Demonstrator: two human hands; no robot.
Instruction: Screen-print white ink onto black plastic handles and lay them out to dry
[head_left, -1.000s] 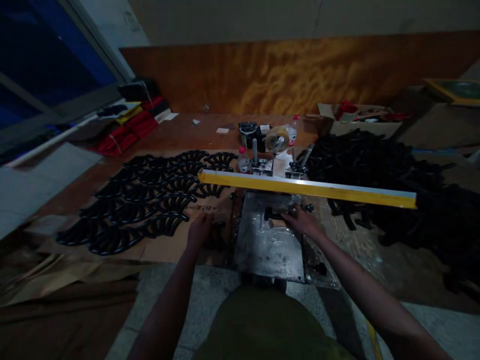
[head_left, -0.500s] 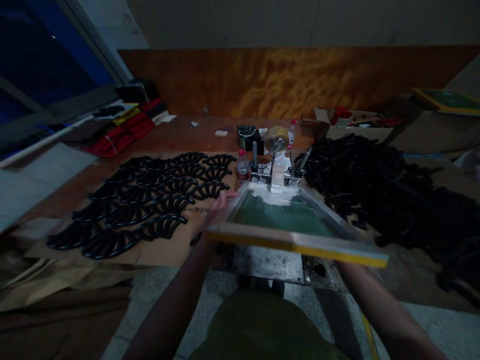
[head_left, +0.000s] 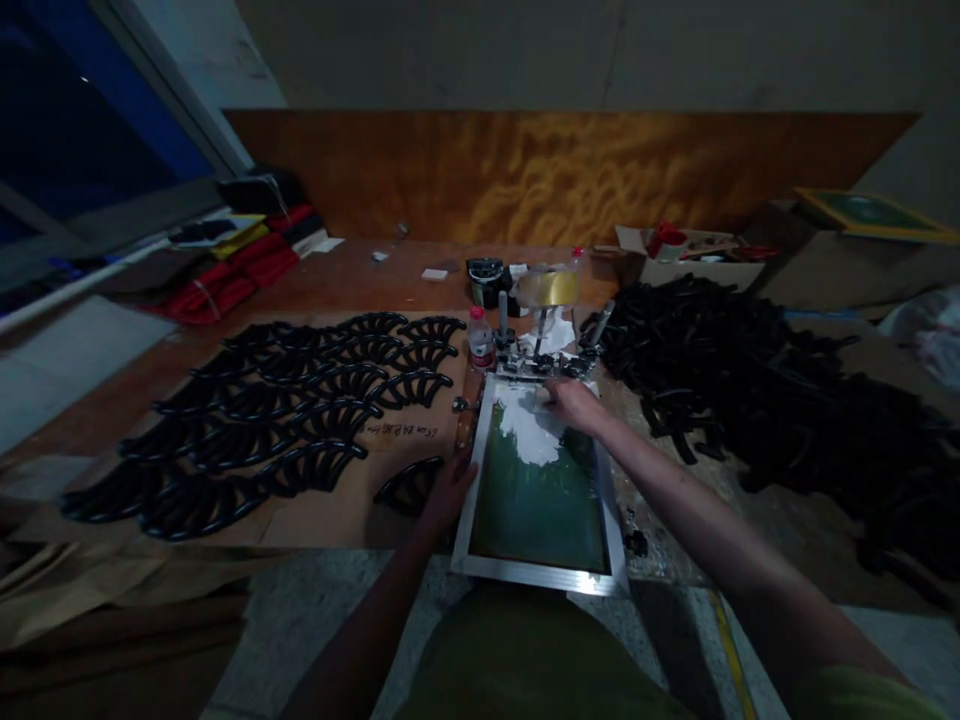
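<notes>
In front of me a silk-screen printing frame (head_left: 469,510) lies flat, its green mesh partly covered by white ink (head_left: 529,430). My right hand (head_left: 576,403) is closed around a pale squeegee (head_left: 542,398) at the far end of the mesh, in the ink. On the frame's left side, my left hand (head_left: 452,487) grips the edge; its fingers are dim and partly hidden. Just left of that hand, one black fan-shaped bundle of curved pieces (head_left: 409,485) lies on cardboard. A metal hinge clamp (head_left: 544,362) holds the frame's far end.
Rows of black curved pieces (head_left: 255,400) cover the cardboard (head_left: 322,510) at left. A large heap of similar black pieces (head_left: 720,360) is at right. A red-capped bottle (head_left: 480,340), a tape roll (head_left: 551,287) and a dark tub (head_left: 486,283) stand beyond the clamp.
The frame has swung down from tilted to flat. My right hand has moved from under its near edge to the squeegee at the far end. My left hand has come down and nearer.
</notes>
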